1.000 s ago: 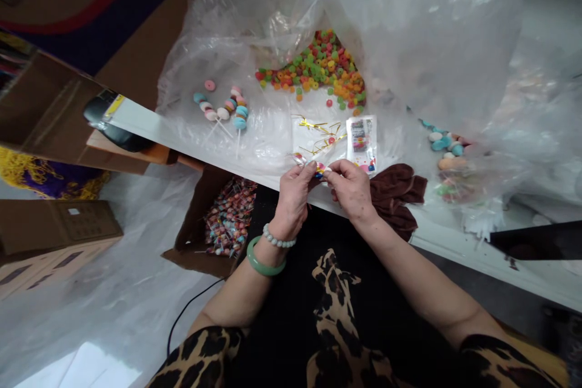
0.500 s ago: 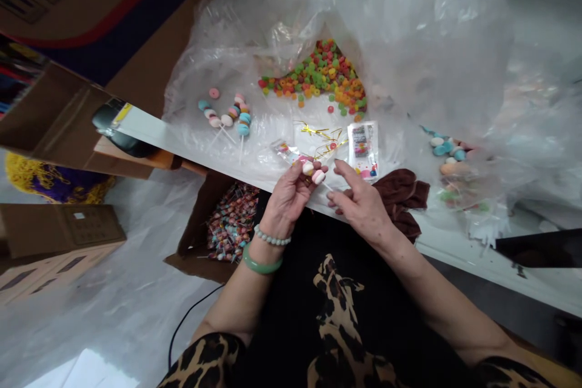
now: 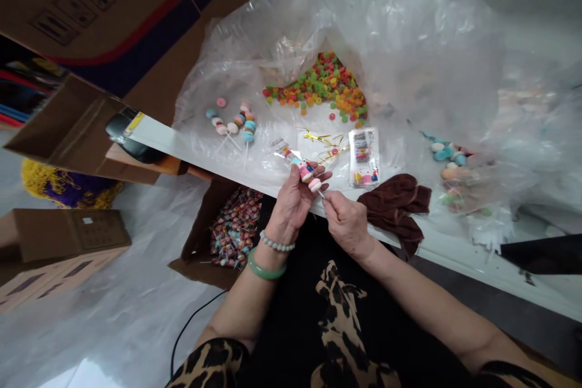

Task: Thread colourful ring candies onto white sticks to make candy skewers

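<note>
Head view: the L hand (image 3: 293, 200) is holding a lollipop (image 3: 314, 184) w/ stacked candy, its thumb pressing from one side & the other fingers spreading loosely behind. The R hand (image 3: 348, 224) is pinching the lollipop's thin white stick, fingertips closing narrow on it & the rest curling in. The lollipop is sitting between the hands, just over the near edge of the white table (image 3: 157, 133) — its pink & white end piece is showing next to the stick. A clear printed wrapper (image 3: 284, 148) is lying around the upper pieces & poking out past the L thumb; can't tell exactly how far it's covering them.

Beyond the hands, gold ties (image 3: 318, 136) are lying loose, w/ printed packets (image 3: 364, 157) resting to their right. Multicol. gummy rings (image 3: 327, 82) are spreading in a pile farther back, on clear plastic sheeting (image 3: 409, 73). Other candy sticks (image 3: 234, 124) are lying on the L side, a pink piece (image 3: 221, 102) resting near them. Brown cloth (image 3: 395, 203) is bunching at the table edge, near the R hand; blue, white & peach candy (image 3: 448, 154) is lying farther R, partly under plastic.

Below the table edge, L side — an open carton (image 3: 195, 254) is holding lots of small wrapped candies (image 3: 236, 227).
</note>
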Action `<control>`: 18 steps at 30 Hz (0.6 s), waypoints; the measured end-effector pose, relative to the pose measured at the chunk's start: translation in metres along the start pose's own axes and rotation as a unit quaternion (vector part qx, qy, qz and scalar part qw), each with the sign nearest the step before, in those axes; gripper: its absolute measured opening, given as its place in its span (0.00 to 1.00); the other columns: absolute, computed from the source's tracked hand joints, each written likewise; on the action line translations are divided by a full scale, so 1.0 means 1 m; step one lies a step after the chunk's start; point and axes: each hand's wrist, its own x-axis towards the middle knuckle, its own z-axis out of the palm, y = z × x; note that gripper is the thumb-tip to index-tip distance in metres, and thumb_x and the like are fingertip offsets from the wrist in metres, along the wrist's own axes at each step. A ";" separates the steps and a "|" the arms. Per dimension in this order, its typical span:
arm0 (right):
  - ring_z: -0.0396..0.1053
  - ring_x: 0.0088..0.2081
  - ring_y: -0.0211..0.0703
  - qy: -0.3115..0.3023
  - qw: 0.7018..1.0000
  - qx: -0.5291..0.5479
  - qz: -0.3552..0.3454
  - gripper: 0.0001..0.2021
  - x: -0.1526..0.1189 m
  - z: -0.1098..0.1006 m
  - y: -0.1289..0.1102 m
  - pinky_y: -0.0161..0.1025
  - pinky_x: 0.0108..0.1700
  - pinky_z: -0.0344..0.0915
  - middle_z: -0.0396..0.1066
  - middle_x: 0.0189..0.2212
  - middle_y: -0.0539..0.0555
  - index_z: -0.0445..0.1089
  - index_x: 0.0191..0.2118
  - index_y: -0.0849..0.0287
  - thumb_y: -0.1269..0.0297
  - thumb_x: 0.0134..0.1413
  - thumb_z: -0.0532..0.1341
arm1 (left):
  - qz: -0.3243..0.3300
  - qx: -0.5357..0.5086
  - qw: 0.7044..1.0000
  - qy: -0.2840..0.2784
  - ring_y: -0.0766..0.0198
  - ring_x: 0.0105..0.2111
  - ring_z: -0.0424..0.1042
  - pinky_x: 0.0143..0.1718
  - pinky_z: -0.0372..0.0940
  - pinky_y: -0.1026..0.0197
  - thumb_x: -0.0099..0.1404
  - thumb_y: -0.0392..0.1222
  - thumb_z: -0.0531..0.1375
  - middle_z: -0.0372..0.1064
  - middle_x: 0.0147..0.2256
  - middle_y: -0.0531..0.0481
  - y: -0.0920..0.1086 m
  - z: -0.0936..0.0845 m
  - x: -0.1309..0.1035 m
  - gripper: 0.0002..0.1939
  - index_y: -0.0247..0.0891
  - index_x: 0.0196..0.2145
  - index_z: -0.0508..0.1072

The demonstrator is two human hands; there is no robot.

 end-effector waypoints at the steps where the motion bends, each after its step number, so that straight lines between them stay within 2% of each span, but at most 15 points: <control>1: 0.69 0.26 0.40 0.009 1.000 -0.010 -0.011 0.11 0.001 0.001 -0.001 0.35 0.31 0.56 0.73 0.24 0.52 0.70 0.34 0.57 0.67 0.61 0.51 | 0.000 -0.001 1.000 0.001 0.56 0.42 0.76 0.42 0.69 0.57 0.65 0.58 0.56 0.75 0.36 0.45 -0.002 0.000 0.000 0.21 0.35 0.37 0.74; 5: 0.68 0.25 0.39 0.043 0.994 -0.081 -0.055 0.12 0.004 -0.002 0.001 0.36 0.30 0.53 0.72 0.22 0.52 0.70 0.31 0.57 0.70 0.61 0.51 | -0.043 0.031 0.998 0.041 0.58 0.36 0.77 0.37 0.69 0.60 0.66 0.57 0.55 0.75 0.34 0.43 -0.001 -0.003 -0.001 0.22 0.34 0.37 0.74; 8: 0.64 0.22 0.38 0.055 0.984 -0.142 -0.098 0.12 0.004 -0.007 0.003 0.38 0.28 0.50 0.70 0.19 0.51 0.69 0.26 0.57 0.72 0.58 0.52 | -0.035 0.044 0.995 0.084 0.60 0.34 0.77 0.38 0.70 0.59 0.65 0.54 0.59 0.75 0.33 0.45 0.006 -0.006 0.001 0.18 0.34 0.36 0.73; 13: 0.62 0.22 0.37 0.045 0.978 -0.166 -0.120 0.13 0.001 -0.009 0.002 0.38 0.28 0.47 0.69 0.18 0.50 0.66 0.23 0.57 0.74 0.56 0.54 | 0.007 0.016 0.997 0.069 0.59 0.35 0.77 0.40 0.70 0.58 0.64 0.54 0.59 0.74 0.34 0.44 0.016 -0.006 0.005 0.19 0.32 0.36 0.73; 18: 0.61 0.21 0.36 0.041 0.979 -0.161 -0.115 0.12 0.002 -0.006 -0.004 0.39 0.28 0.47 0.69 0.19 0.50 0.65 0.24 0.57 0.74 0.56 0.53 | 0.045 0.026 0.997 0.064 0.62 0.34 0.77 0.43 0.69 0.60 0.64 0.51 0.61 0.73 0.30 0.47 0.003 -0.002 0.004 0.16 0.32 0.34 0.73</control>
